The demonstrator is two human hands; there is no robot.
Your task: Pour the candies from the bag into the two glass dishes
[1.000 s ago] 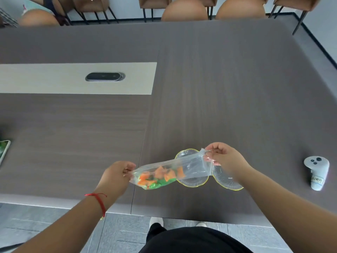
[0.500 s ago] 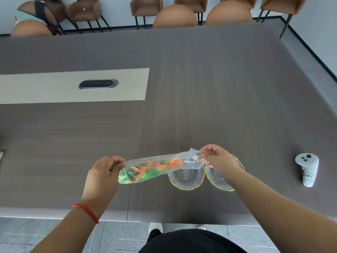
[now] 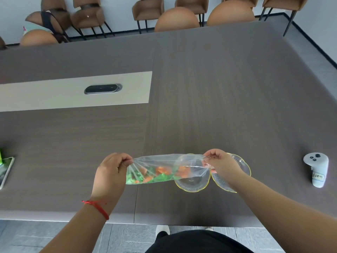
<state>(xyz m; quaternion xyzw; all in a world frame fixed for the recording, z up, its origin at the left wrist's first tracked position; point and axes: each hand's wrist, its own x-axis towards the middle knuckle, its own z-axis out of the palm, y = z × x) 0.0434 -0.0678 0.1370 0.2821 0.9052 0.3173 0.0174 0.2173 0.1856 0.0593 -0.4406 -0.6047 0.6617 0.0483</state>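
A clear plastic bag (image 3: 164, 168) with orange and green candies (image 3: 156, 174) hangs stretched sideways above the table's near edge. My left hand (image 3: 111, 172) pinches its closed bottom end, and my right hand (image 3: 220, 165) pinches its mouth. Two yellow-rimmed glass dishes stand side by side on the table: the left dish (image 3: 191, 183) lies under the bag's mouth end, the right dish (image 3: 238, 167) is partly hidden by my right wrist. Both dishes look empty. The candies lie along the bag's lower side, mostly toward its left half.
A white hand controller (image 3: 316, 170) lies on the dark wooden table (image 3: 218, 106) at the right. A phone (image 3: 6, 170) sits at the left edge. A cable port (image 3: 103, 88) is set in a pale strip farther back. Chairs line the far side.
Both hands have lifted the bag and pulled it level above the left dish. Its left end rose, and the candies have spread along the bag toward its mouth.
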